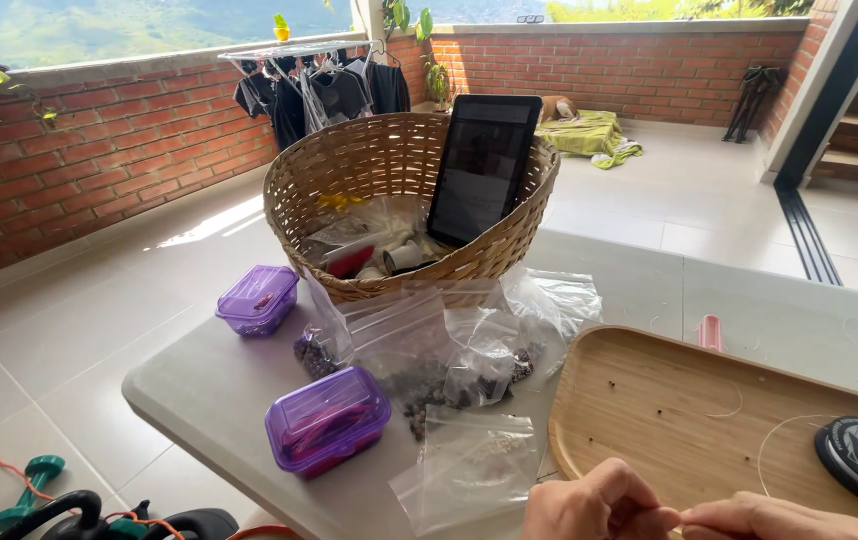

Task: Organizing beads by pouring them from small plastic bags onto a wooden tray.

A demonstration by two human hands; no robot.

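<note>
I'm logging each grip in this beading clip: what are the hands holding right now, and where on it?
The left hand and right hand meet fingertip to fingertip above the wooden tray, pinched as if on something fine. What they pinch is too small to tell.

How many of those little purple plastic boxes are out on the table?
2. One purple box sits left of the wicker basket; the other purple box is nearer, beside the clear bags. More could be hidden in the basket.

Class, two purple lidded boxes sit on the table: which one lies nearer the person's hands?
The larger purple box at the table's front edge, beside the clear bags; the smaller purple box sits farther back, left of the basket.
</note>
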